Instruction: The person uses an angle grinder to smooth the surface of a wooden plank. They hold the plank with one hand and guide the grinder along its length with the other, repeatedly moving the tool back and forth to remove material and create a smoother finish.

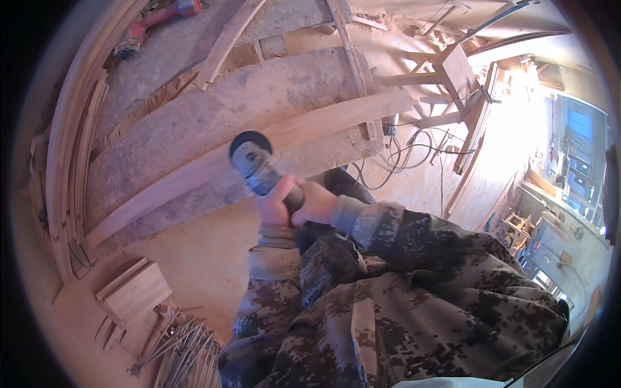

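Observation:
An angle grinder (257, 169) with a dark round disc is gripped in both hands. My left hand (274, 205) wraps round its body from the left side, and my right hand (316, 202) closes on the rear of it from the right. The disc end points away from me, over a long, slightly curved wooden board (178, 178). Whether the disc touches the wood I cannot tell. The board lies across a dusty, stained workbench (213, 116). Both forearms wear camouflage sleeves with pale cuffs.
A red power tool (169, 16) lies at the far left. Long wooden strips (68, 155) line the left edge. Right of the bench are a wooden stool (456, 74) and a looped cable (407, 152). A small wooden stool (137, 292) and metal rods (184, 346) are at lower left.

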`<action>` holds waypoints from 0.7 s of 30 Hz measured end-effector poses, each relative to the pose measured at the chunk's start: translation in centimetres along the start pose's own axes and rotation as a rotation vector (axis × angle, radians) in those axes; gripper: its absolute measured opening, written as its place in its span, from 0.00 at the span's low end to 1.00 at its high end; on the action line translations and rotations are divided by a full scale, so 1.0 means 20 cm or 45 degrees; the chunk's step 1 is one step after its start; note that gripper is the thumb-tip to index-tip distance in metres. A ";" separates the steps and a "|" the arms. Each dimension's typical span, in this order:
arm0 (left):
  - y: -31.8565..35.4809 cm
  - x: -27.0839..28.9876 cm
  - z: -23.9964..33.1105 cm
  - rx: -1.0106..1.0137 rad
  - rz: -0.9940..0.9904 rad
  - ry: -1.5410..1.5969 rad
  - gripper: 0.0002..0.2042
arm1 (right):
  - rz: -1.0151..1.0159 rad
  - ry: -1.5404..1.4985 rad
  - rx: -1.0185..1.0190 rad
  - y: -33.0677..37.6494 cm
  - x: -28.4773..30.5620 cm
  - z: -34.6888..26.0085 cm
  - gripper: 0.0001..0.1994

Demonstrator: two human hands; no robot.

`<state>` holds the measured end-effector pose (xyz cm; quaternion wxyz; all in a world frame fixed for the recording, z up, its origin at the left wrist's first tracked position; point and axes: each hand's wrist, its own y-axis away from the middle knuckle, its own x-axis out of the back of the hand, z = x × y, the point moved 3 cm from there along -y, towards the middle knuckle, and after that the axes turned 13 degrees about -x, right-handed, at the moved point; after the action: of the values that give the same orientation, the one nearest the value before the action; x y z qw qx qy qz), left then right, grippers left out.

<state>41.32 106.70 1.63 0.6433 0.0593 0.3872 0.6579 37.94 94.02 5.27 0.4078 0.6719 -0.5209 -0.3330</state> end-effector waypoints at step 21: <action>0.11 -0.58 -0.44 0.169 0.027 0.089 0.09 | 0.134 -0.051 0.035 0.26 0.59 0.30 0.36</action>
<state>36.48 92.78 1.74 0.6171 0.0829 0.4514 0.6392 33.22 80.62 6.95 0.4051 0.6423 -0.5681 -0.3173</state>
